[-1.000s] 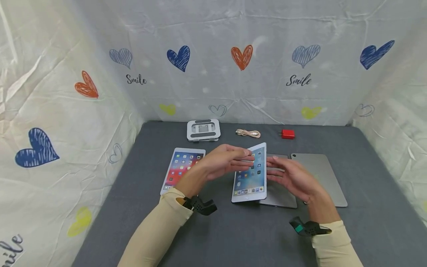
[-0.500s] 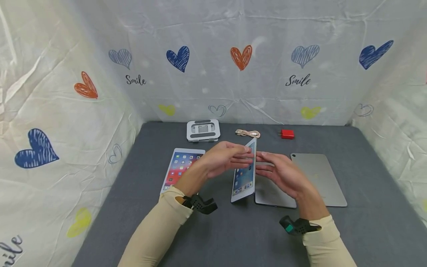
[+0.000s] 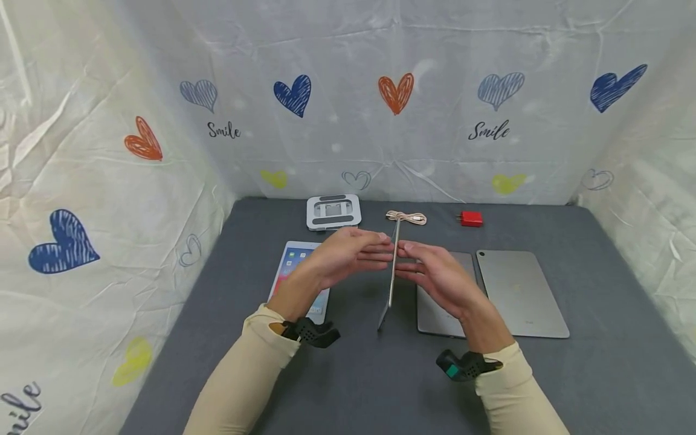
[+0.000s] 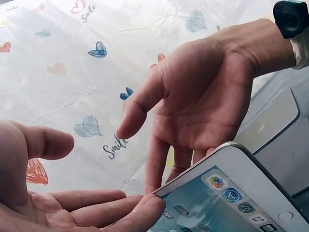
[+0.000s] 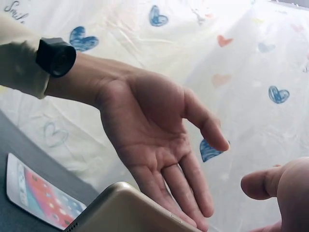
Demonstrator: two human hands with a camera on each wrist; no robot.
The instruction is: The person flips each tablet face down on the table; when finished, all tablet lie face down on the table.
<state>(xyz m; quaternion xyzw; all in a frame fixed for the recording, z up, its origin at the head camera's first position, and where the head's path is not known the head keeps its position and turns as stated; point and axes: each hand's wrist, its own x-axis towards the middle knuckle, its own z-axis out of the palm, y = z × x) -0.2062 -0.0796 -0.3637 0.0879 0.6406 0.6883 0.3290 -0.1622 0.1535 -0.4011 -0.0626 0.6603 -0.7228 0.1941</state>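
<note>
A tablet (image 3: 394, 266) stands on edge between my two hands, nearly edge-on in the head view. Its lit screen faces my left hand (image 3: 345, 257), whose straight fingers lie against that side. On the gold-coloured back (image 5: 123, 212), the extended fingers of my right hand (image 3: 443, 278) press from the right. Both thumbs stay up, apart from the tablet. A second lit tablet (image 3: 290, 257) lies face up under my left forearm, partly hidden. To the right, two grey tablets lie face down: one (image 3: 437, 308) partly beneath my right hand, the other (image 3: 522, 296) beside it.
Along the back of the dark grey table (image 3: 348, 386) sit a folded white-and-grey stand (image 3: 333, 211), a coiled pale cable (image 3: 412, 218) and a red charger plug (image 3: 470, 219). A heart-printed cloth (image 3: 435, 151) walls off the back and sides.
The tablet has turned from showing its screen to standing edge-on. My right hand has moved left with it; lately my left hand has shifted slightly left as well.
</note>
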